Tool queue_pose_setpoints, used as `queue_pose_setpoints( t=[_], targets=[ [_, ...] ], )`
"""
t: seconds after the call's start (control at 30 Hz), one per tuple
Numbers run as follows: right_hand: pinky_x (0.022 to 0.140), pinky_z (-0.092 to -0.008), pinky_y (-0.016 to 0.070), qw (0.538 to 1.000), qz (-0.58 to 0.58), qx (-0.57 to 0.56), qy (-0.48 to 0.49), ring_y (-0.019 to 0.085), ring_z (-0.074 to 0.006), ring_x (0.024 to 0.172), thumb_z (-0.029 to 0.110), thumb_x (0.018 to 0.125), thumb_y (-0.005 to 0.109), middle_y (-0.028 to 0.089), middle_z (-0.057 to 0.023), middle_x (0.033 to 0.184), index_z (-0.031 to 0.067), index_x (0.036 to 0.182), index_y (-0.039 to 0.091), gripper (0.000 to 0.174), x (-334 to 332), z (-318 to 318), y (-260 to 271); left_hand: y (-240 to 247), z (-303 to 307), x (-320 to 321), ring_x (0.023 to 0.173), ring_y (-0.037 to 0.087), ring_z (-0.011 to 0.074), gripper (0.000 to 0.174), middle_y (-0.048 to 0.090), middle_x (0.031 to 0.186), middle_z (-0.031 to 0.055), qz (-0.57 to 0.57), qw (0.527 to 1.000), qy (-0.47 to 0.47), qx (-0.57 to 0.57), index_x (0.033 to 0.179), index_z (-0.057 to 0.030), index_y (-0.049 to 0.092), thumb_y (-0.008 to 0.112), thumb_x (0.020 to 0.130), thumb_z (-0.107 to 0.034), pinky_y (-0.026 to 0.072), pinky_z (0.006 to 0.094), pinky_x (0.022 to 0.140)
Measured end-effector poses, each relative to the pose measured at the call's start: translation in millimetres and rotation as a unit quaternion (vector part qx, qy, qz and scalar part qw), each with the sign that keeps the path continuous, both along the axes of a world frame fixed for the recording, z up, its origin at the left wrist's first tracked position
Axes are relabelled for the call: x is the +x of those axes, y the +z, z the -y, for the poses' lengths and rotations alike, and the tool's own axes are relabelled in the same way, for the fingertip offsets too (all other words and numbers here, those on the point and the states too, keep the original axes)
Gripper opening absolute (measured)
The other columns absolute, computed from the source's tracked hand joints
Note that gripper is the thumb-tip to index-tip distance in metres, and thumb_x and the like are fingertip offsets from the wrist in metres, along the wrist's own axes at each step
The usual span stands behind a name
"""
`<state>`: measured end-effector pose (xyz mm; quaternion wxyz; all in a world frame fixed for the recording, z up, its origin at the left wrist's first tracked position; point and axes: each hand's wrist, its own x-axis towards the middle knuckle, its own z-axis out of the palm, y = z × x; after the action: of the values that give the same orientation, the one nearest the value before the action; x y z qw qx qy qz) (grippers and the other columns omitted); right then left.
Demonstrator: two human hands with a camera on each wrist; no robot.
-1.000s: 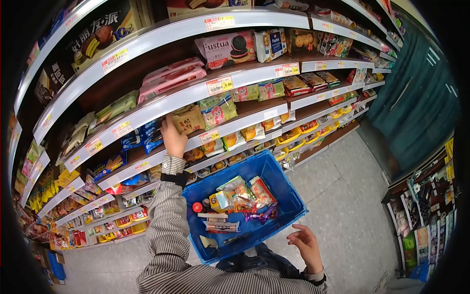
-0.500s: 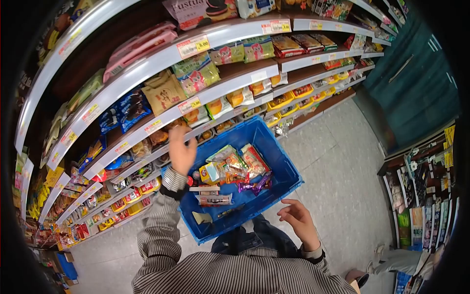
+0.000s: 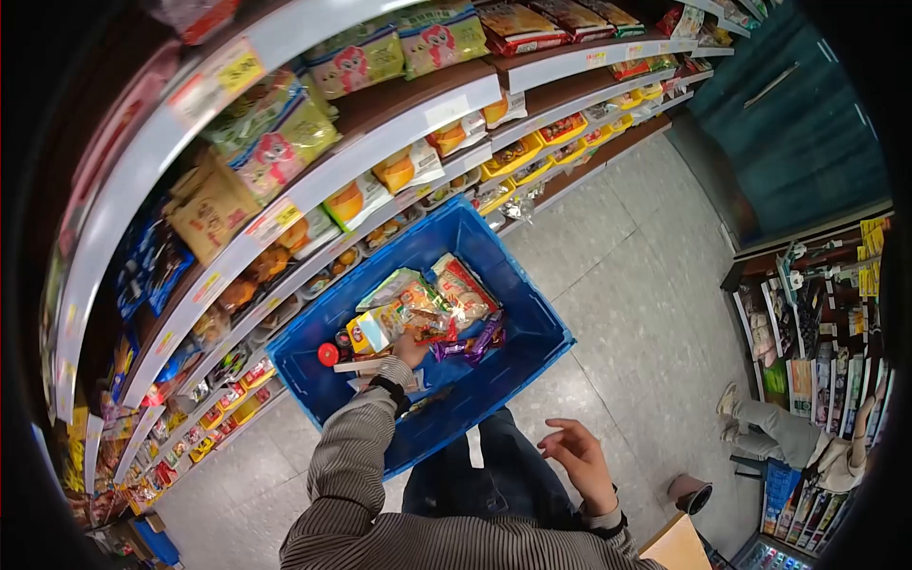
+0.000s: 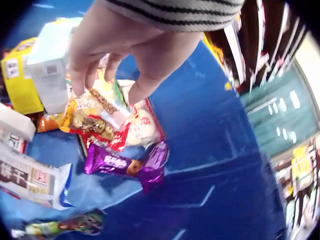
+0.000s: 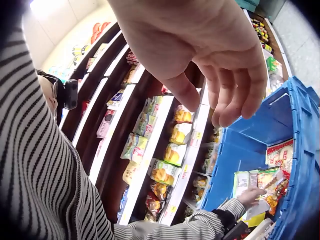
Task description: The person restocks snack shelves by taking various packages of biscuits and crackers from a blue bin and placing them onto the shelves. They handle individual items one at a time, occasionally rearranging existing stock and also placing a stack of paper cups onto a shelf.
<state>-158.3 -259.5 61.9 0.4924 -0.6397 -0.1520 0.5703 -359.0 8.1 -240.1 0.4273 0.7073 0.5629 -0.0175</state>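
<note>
My left hand [image 3: 410,351] is down inside a blue crate [image 3: 532,309]. In the left wrist view, its thumb and fingers stand apart, bent downward over a clear-wrapped brown stick snack [image 4: 102,101] and red-marked food packets [image 4: 142,131]. Beside the fingers stands a yellow and white box [image 4: 22,75]. Nearer the camera lie a purple shiny wrapper [image 4: 117,162] and a white biscuit pack [image 4: 35,177]. My right hand [image 3: 581,465] hangs beside the crate's near right corner, fingers loosely bent, holding nothing. In the right wrist view it hovers in front of the shelves.
Curved shelves along the left hold a tan packet [image 3: 211,209], pony-print bags [image 3: 271,152] and bread packs [image 3: 408,166]. A dark green curtain [image 3: 779,123] hangs at the back right. At the far right, a person [image 3: 788,442] is near another rack, with a bucket [image 3: 689,494] on the floor.
My left hand has left the tan packet on the shelf and dropped into the crate among the snacks. The head view has swung down and to the right. My right hand stays beside the crate.
</note>
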Motion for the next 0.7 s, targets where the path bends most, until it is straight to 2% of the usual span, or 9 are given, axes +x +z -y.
queue_pose_setpoints(
  t=[0.03, 0.07, 0.17, 0.2, 0.27, 0.47, 0.6, 0.63, 0.7],
  targets=[
    [0.081, -0.0256, 0.0466, 1.000, -0.012, -0.013, -0.017, 0.059, -0.0120, 0.085, 0.000, 0.088, 0.056, 0.063, -0.0064, 0.091, 0.0006, 0.120, 0.052, 0.032, 2, 2, -4, -11, -1, 11, 0.126, 0.040, 0.0368, 0.071, 0.039, 0.137, 0.0242, -0.078, 0.996, -0.031, -0.019, 0.132, -0.0082, 0.042, 0.073, 0.071, -0.025, 0.0360, 0.0467, 0.101],
    [0.081, -0.0256, 0.0466, 0.999, -0.014, -0.019, -0.022, 0.059, -0.0120, 0.085, 0.000, 0.088, 0.056, 0.063, -0.0064, 0.091, 0.0006, 0.120, 0.052, 0.032, 4, 6, -9, -7, -2, 23, 0.126, 0.040, 0.0368, 0.071, 0.039, 0.137, 0.0242, -0.080, 0.996, -0.036, -0.024, 0.132, -0.0082, 0.042, 0.073, 0.071, -0.025, 0.0360, 0.0467, 0.101],
    [0.079, -0.0256, 0.0475, 0.996, -0.027, -0.069, -0.045, 0.060, -0.0122, 0.084, 0.000, 0.088, 0.057, 0.064, -0.0068, 0.090, 0.0008, 0.120, 0.052, 0.032, 11, 15, -18, -21, -3, 48, 0.143, 0.003, 0.0321, 0.075, 0.011, 0.153, 0.0159, -0.257, 0.934, -0.214, 0.128, 0.145, -0.0181, 0.024, 0.063, 0.080, -0.021, 0.0116, 0.0533, 0.112],
    [0.079, -0.0256, 0.0475, 0.995, -0.029, -0.076, -0.051, 0.060, -0.0122, 0.084, 0.000, 0.088, 0.057, 0.064, -0.0068, 0.090, 0.0008, 0.120, 0.052, 0.032, 14, 18, -21, -39, -6, 52, 0.143, 0.003, 0.0321, 0.075, 0.011, 0.153, 0.0159, -0.257, 0.933, -0.220, 0.122, 0.145, -0.0181, 0.024, 0.063, 0.080, -0.021, 0.0116, 0.0533, 0.112],
    [0.079, -0.0253, 0.0479, 0.991, -0.039, -0.098, -0.078, 0.060, -0.0125, 0.084, 0.000, 0.088, 0.057, 0.064, -0.0068, 0.090, 0.0007, 0.120, 0.052, 0.033, 21, 25, -26, -70, -19, 60, 0.143, 0.003, 0.0301, 0.067, 0.010, 0.155, 0.0097, -0.351, 0.827, -0.355, 0.259, 0.148, -0.0204, 0.018, 0.051, 0.090, -0.023, 0.0103, 0.0533, 0.112],
    [0.079, -0.0249, 0.0477, 0.984, -0.040, -0.130, -0.114, 0.060, -0.0128, 0.086, 0.000, 0.088, 0.056, 0.063, -0.0050, 0.087, -0.0006, 0.120, 0.052, 0.032, 42, 33, -32, -79, -52, 86, 0.144, 0.002, 0.0246, 0.061, 0.007, 0.156, 0.0036, -0.387, 0.783, -0.448, 0.190, 0.148, -0.0195, 0.015, 0.042, 0.094, -0.028, 0.0098, 0.0536, 0.112],
    [0.079, -0.0244, 0.0468, 0.987, -0.038, -0.112, -0.107, 0.060, -0.0120, 0.085, 0.000, 0.089, 0.055, 0.062, -0.0045, 0.087, -0.0006, 0.119, 0.052, 0.031, 56, 30, -34, -86, -55, 91, 0.138, 0.021, 0.0242, 0.061, 0.030, 0.144, 0.0046, -0.395, 0.795, -0.431, 0.163, 0.146, -0.0183, 0.019, 0.045, 0.092, -0.029, 0.0152, 0.0552, 0.110],
    [0.079, -0.0259, 0.0474, 0.988, -0.039, -0.108, -0.106, 0.060, -0.0130, 0.084, 0.001, 0.089, 0.056, 0.063, -0.0060, 0.087, -0.0004, 0.118, 0.052, 0.030, 58, 29, -34, -82, -55, 90, 0.132, 0.030, 0.0244, 0.055, 0.038, 0.135, 0.0043, -0.370, 0.798, -0.431, 0.201, 0.142, -0.0166, 0.029, 0.047, 0.091, -0.030, 0.0180, 0.0555, 0.108],
    [0.079, -0.0275, 0.0481, 0.988, -0.039, -0.104, -0.109, 0.061, -0.0141, 0.083, 0.002, 0.089, 0.057, 0.064, -0.0075, 0.087, -0.0002, 0.117, 0.053, 0.029, 62, 28, -33, -88, -53, 92, 0.132, 0.030, 0.0249, 0.052, 0.037, 0.137, 0.0039, -0.395, 0.772, -0.456, 0.202, 0.140, -0.0162, 0.033, 0.047, 0.091, -0.030, 0.0177, 0.0552, 0.109]
  ],
)
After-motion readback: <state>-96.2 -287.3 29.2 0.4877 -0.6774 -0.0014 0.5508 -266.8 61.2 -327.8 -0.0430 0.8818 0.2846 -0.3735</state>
